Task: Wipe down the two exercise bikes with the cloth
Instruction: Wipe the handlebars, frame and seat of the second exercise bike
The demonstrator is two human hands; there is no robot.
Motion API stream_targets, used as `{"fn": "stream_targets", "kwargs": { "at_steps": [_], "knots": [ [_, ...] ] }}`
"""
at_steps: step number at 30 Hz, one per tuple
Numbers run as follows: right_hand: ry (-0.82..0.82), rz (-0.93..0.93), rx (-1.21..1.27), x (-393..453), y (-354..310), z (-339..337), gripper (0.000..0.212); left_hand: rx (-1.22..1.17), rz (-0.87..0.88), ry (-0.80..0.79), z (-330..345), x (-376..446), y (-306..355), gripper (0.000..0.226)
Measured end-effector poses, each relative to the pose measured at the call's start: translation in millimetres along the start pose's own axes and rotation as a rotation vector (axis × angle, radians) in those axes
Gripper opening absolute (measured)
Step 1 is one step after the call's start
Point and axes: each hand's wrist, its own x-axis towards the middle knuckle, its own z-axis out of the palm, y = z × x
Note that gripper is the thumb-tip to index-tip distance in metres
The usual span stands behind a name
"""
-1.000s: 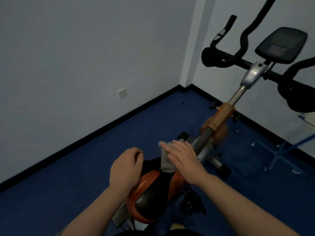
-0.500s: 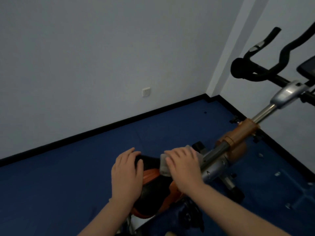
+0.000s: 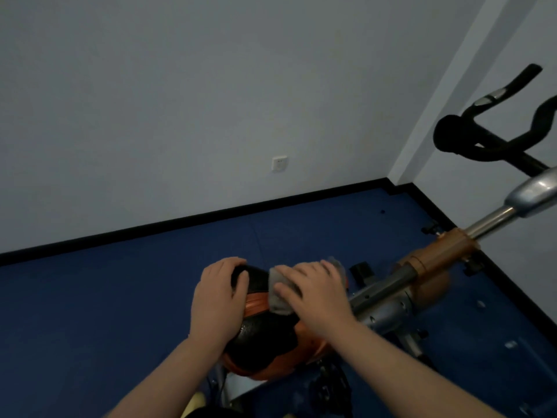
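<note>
The left hand rested on the left side of the black-and-orange saddle, fingers curled over its nose end and thumb lying on the black top, gripping it. The right hand lay flat on the grey cloth, fingers fairly straight and spread, pressing it onto the front of the saddle; the thumb overlapped the cloth's near edge, and a corner of cloth stuck out past the fingertips at the far side. The two hands were near each other, not touching.

The exercise bike ran from the saddle at bottom centre toward the upper right: grey frame tube, orange collar, chrome post, then black handlebars at the right edge. Bike stood on the blue floor, close to the room corner. Black skirting ran along the base of the pale wall, with a white wall socket low on it. Small dark part on the floor just past the cloth, possibly a pedal, too dim to be sure. Only one bike was in view.
</note>
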Motion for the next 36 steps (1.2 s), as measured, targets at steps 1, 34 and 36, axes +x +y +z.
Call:
{"fn": "stream_targets", "kwargs": {
  "at_steps": [1,34,36],
  "knots": [
    [-0.047,0.027,-0.011,4,12,-4,0.05,-0.001,-0.001,-0.001,0,0,1,0.022],
    [0.21,1.174,1.005,-27,-79,19,0.085,0.047,0.222,-0.117,-1,11,-8,0.023],
    [0.229,1.26,1.028,-16,-64,25,0.091,0.071,0.296,-0.146,-3,16,-13,0.022]
  ]
}}
